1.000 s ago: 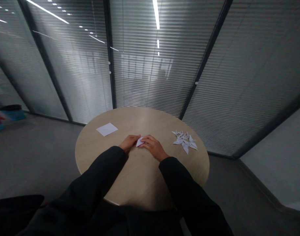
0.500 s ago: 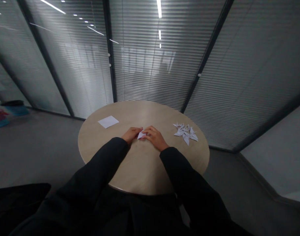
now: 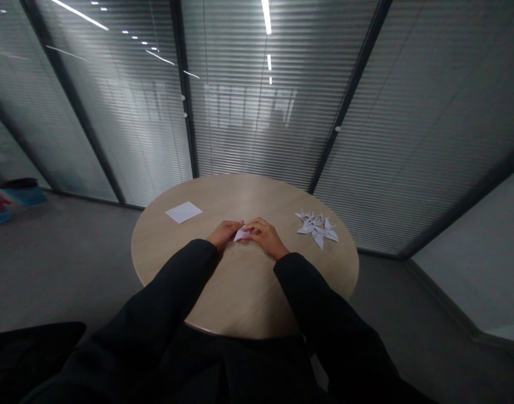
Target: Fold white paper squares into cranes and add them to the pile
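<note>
Left hand (image 3: 224, 233) and right hand (image 3: 264, 238) had their fingers closed on the folded white paper (image 3: 241, 234), flat on the round wooden table (image 3: 240, 193). Square paper sheet (image 3: 183, 212) lay left, paper cranes (image 3: 317, 229) right.

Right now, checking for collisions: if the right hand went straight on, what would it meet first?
The small folded white paper, which the right hand seems to touch already; beyond it, the left hand.

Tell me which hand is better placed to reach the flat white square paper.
The left hand, probably: it rests nearer the flat white square paper, while the right hand lies beyond the small folded white paper.
</note>
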The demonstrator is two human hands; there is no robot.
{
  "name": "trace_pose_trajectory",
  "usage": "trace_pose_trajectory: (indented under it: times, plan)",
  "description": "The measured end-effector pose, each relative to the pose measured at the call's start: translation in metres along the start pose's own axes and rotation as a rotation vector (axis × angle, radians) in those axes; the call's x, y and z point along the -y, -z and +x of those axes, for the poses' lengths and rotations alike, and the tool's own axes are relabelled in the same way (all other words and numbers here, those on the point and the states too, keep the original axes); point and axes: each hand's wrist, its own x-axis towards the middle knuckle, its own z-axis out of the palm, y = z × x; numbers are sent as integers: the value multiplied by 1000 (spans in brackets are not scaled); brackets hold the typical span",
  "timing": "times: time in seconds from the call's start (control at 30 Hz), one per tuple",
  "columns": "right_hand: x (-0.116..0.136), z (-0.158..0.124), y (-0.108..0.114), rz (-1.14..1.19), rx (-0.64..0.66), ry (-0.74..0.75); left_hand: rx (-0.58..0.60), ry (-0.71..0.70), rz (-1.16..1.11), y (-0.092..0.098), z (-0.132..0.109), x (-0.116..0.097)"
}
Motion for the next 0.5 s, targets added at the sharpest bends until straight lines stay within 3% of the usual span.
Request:
trace_pose_trajectory:
  times: [0.3, 0.5]
  plan:
    - [0, 2, 1, -8, -129, 5, 45, 16, -228, -8, -5, -11]
    - [-6, 3, -2, 28, -235, -67, 93, -42, -210, -11, -10, -16]
